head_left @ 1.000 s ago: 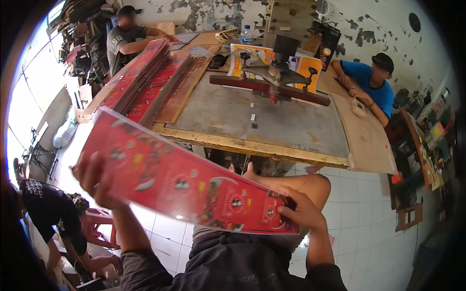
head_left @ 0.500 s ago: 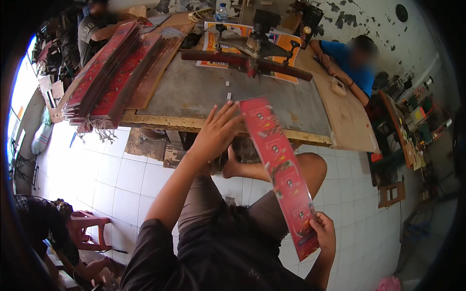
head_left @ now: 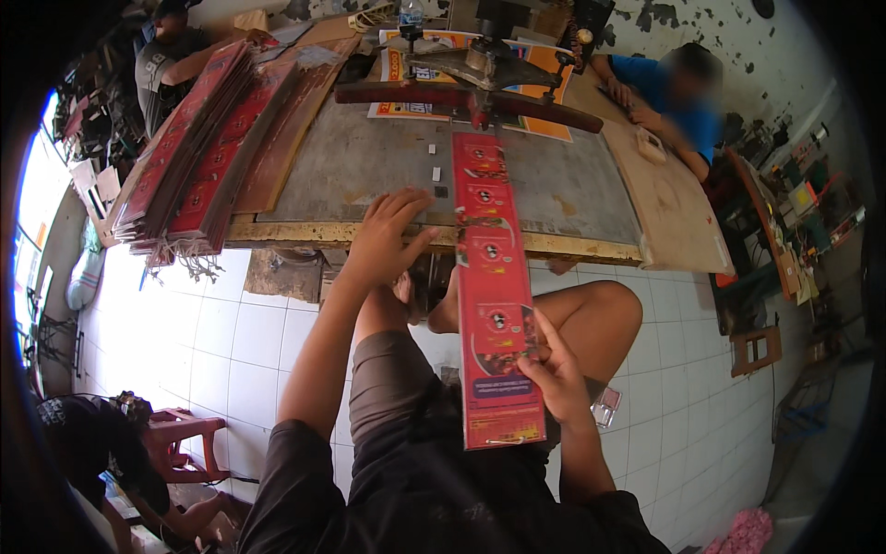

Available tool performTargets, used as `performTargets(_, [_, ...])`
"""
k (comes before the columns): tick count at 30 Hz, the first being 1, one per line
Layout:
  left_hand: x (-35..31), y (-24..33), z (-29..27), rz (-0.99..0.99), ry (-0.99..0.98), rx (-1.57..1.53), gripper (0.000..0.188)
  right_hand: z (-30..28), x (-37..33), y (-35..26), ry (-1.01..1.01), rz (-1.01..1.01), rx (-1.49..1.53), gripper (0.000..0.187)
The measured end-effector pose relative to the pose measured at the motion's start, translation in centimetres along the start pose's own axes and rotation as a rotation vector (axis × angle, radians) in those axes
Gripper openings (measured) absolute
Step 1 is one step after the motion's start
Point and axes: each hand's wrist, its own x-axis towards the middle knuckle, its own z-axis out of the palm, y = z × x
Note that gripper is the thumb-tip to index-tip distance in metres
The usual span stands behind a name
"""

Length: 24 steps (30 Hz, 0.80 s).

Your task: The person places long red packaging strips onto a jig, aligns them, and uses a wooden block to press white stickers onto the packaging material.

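My right hand (head_left: pixel 554 374) grips the near end of a long red printed strip (head_left: pixel 491 268), which runs straight away from me and reaches over the grey work table (head_left: pixel 369 166). My left hand (head_left: pixel 388 238) hovers with fingers apart at the table's yellow front edge, just left of the strip and not holding it. Beyond the strip's far end stands a red and grey press arm (head_left: pixel 471 88) with orange printed sheets (head_left: pixel 406 69) under it.
A thick stack of red printed strips (head_left: pixel 198 152) lies along the table's left side. One person in blue (head_left: pixel 678 97) sits at the far right corner, another (head_left: pixel 171 51) at the far left. A wooden board (head_left: pixel 669 198) flanks the table. A red stool (head_left: pixel 185 443) stands lower left.
The strip has swung from lying across me to pointing straight ahead onto the table. My left hand has let go of it and now hovers at the table edge; my right hand keeps the near end.
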Motion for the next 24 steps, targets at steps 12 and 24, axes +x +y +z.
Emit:
performTargets(12, [-0.1, 0.8, 0.9, 0.032, -0.095, 0.052, 0.052, 1.9, 0.8, -0.4, -0.089, 0.086, 0.029, 0.093])
performTargets(24, [0.7, 1.3, 0.9, 0.025, -0.095, 0.066, 0.054, -2.8, 4.9, -2.8, 0.083, 0.004, -0.438, 0.063])
